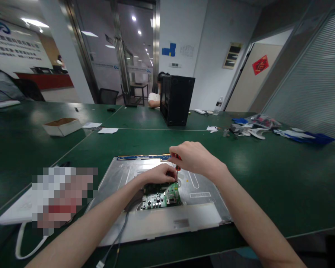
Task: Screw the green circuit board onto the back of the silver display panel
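My right hand (191,156) is closed around a red-and-black screwdriver (178,168), its shaft pointing down. The tip meets the upper right corner of a green circuit board (162,199). Close beside it, my left hand (160,174) has its fingers pinched together near the shaft; whether something small is between them is hidden. The board lies on the silver metal back of a display panel (167,225), which rests flat on the green table. A narrow blue circuit strip (142,157) runs along the panel's far edge. Grey cables (123,227) trail from the board toward me.
A white device with a cable (15,208), partly blurred out, lies left of the panel. Farther off stand an open cardboard box (63,127) and a black computer case (177,100), with a person behind it. Bags and loose parts (248,128) lie at the right.
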The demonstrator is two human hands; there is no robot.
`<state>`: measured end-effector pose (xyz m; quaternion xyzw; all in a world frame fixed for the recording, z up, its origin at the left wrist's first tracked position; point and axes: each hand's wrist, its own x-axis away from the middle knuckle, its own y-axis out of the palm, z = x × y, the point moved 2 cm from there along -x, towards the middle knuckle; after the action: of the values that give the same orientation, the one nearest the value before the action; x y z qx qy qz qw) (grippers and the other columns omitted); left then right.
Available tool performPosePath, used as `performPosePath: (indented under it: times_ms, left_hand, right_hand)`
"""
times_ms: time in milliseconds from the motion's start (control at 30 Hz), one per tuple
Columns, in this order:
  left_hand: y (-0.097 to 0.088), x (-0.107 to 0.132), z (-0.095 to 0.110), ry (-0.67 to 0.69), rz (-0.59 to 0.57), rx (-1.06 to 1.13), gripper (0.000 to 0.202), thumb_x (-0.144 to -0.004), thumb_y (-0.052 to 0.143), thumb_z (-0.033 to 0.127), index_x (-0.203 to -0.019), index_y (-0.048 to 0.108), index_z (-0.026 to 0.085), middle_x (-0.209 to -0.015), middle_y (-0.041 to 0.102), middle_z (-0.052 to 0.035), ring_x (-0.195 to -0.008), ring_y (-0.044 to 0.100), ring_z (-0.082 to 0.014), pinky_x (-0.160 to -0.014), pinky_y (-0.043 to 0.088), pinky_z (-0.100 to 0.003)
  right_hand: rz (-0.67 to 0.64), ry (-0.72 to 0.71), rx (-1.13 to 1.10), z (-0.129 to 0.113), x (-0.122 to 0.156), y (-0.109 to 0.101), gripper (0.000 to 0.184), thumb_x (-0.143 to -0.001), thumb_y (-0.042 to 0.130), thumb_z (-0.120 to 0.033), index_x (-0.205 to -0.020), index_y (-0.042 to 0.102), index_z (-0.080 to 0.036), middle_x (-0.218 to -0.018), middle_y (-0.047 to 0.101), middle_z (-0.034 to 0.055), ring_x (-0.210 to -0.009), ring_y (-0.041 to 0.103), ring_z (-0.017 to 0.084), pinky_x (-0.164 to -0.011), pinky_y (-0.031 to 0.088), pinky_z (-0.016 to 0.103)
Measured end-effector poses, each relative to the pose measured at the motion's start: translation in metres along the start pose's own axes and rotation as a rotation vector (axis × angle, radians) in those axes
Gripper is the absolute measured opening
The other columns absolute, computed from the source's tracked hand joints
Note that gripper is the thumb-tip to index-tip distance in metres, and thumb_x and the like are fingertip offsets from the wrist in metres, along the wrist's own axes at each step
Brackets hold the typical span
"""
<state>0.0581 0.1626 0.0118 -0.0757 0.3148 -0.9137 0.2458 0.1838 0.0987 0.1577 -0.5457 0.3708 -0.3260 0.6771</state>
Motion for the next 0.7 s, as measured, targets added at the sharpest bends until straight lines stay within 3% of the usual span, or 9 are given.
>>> performPosePath:
  times_ms: [100, 200, 300, 467, 567, 700]
  left_hand:
    - [-0.001, 0.0, 0.0, 0.016, 0.003, 0.015, 0.012, -0.078, 0.061, 0.02, -0.085, 0.068, 0.014, -0.082, 0.069, -0.0019, -0.076, 0.06, -0.016, -0.072, 0.043, -0.025]
    - [-0.001, 0.0, -0.001, 0.017, -0.002, 0.017, 0.011, -0.077, 0.061, 0.02, -0.083, 0.068, 0.014, -0.08, 0.068, -0.0012, -0.076, 0.06, -0.0159, -0.071, 0.044, -0.025]
    - [-0.002, 0.0, -0.001, 0.032, -0.005, 0.026, 0.01, -0.077, 0.061, 0.019, -0.083, 0.067, 0.015, -0.08, 0.067, -0.0008, -0.076, 0.059, -0.0153, -0.072, 0.044, -0.024]
    - [-0.001, 0.0, -0.001, 0.009, 0.014, -0.008, 0.01, -0.077, 0.062, 0.022, -0.082, 0.067, 0.015, -0.079, 0.066, -0.0006, -0.076, 0.058, -0.0152, -0.071, 0.043, -0.024]
    - [-0.001, 0.0, -0.001, 0.009, 0.008, 0.002, 0.011, -0.077, 0.062, 0.023, -0.083, 0.068, 0.015, -0.077, 0.066, -0.0003, -0.074, 0.058, -0.0149, -0.07, 0.043, -0.024]
    - [-0.001, 0.0, -0.001, 0.013, -0.001, 0.018, 0.011, -0.078, 0.062, 0.021, -0.084, 0.069, 0.015, -0.079, 0.067, -0.0007, -0.074, 0.059, -0.0149, -0.071, 0.043, -0.024]
  right_hand:
    - [-0.009, -0.049, -0.061, 0.001, 0.004, -0.002, 0.011, -0.087, 0.054, -0.028, -0.095, 0.06, -0.024, -0.085, 0.069, 0.0021, -0.072, 0.059, 0.016, -0.054, 0.023, 0.026]
    - [-0.047, -0.1, -0.133, 0.003, 0.009, -0.004, 0.025, -0.08, 0.06, -0.023, -0.104, 0.056, -0.024, -0.091, 0.069, 0.002, -0.076, 0.06, 0.016, -0.055, 0.026, 0.025]
    - [-0.028, -0.023, -0.076, 0.004, 0.009, -0.003, 0.027, -0.079, 0.064, -0.034, -0.103, 0.058, -0.024, -0.087, 0.07, 0.0033, -0.074, 0.061, 0.018, -0.053, 0.025, 0.026]
    - [-0.004, 0.093, 0.03, 0.006, 0.001, 0.001, 0.034, -0.085, 0.056, -0.054, -0.088, 0.066, -0.022, -0.077, 0.068, 0.006, -0.07, 0.063, 0.021, -0.052, 0.025, 0.028]
    - [-0.009, 0.058, 0.009, 0.006, -0.001, 0.002, 0.027, -0.088, 0.054, -0.047, -0.089, 0.067, -0.022, -0.076, 0.068, 0.0049, -0.069, 0.062, 0.019, -0.052, 0.025, 0.027]
    - [-0.009, -0.026, -0.076, 0.009, 0.002, -0.001, 0.02, -0.083, 0.057, -0.029, -0.102, 0.059, -0.022, -0.079, 0.067, 0.0026, -0.067, 0.058, 0.017, -0.052, 0.026, 0.026]
